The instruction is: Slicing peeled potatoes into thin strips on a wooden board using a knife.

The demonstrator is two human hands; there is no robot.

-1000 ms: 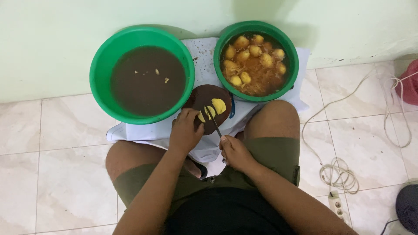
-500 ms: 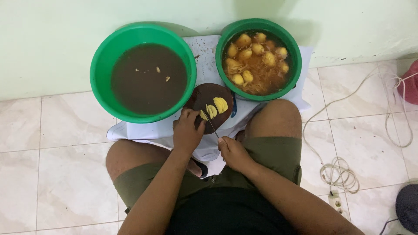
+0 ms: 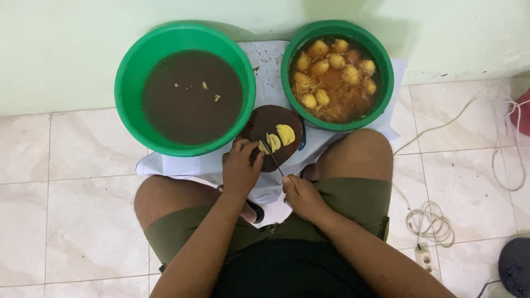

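A small round dark cutting board (image 3: pixel 269 122) lies on a white cloth between my knees, with yellow potato slices (image 3: pixel 281 136) on it. My left hand (image 3: pixel 240 168) presses its fingertips on the slices at the board's near edge. My right hand (image 3: pixel 302 196) grips a thin knife (image 3: pixel 274 157) whose blade slants up onto the slices. Behind the board stand two green basins: the left basin (image 3: pixel 128 94) holds dark brown water with a few floating bits, the right basin (image 3: pixel 383 83) holds orange-brown water with several peeled yellow potatoes (image 3: pixel 321 68).
The white cloth (image 3: pixel 270 66) lies under the basins against a pale green wall. I sit on a tiled floor with my knees apart. A white cable with a power strip (image 3: pixel 426 222) coils at the right. A dark object (image 3: pixel 514 270) sits at the bottom right corner.
Both hands stay at the board; the knife has shifted slightly along the slices. The view has drifted a little.
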